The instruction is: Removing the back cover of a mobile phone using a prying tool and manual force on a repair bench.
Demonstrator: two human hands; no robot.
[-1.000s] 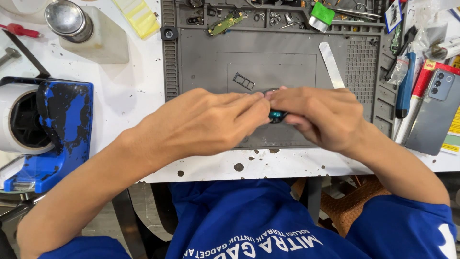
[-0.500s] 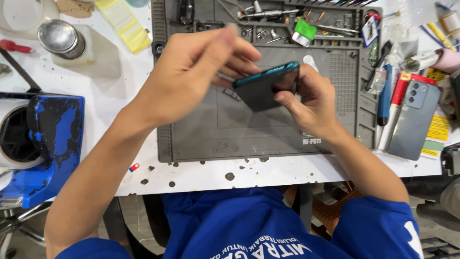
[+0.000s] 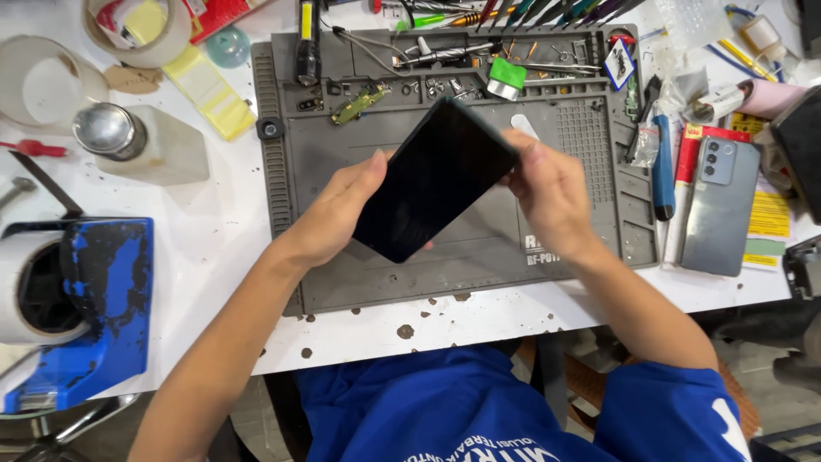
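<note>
I have the dark phone (image 3: 432,180) lifted clear of the grey work mat (image 3: 359,274), tilted with its black glass face toward me and one corner pointing down to the near side. My left hand (image 3: 338,214) cups its left long edge, fingers curled behind and thumb along the rim; my right hand (image 3: 552,197) pinches the far right corner between thumb and fingertips. Both hands are closed on the phone, neither spread.

Judging by how things lie, the phone looks whole from this side: the screen sits flush and I see no gap, though the back is hidden from me. A small green circuit board (image 3: 361,101) and loose screws lie on the far strip of the mat, near the green-topped tool (image 3: 506,77), so I judge some inner parts may yet be out, or belong to another job. A second grey phone (image 3: 720,205) lies back-up on the tabletop (image 3: 214,248) to the right, untouched. The mat under my hands is bare, so what remains appears to be inspection or closing work.
</note>
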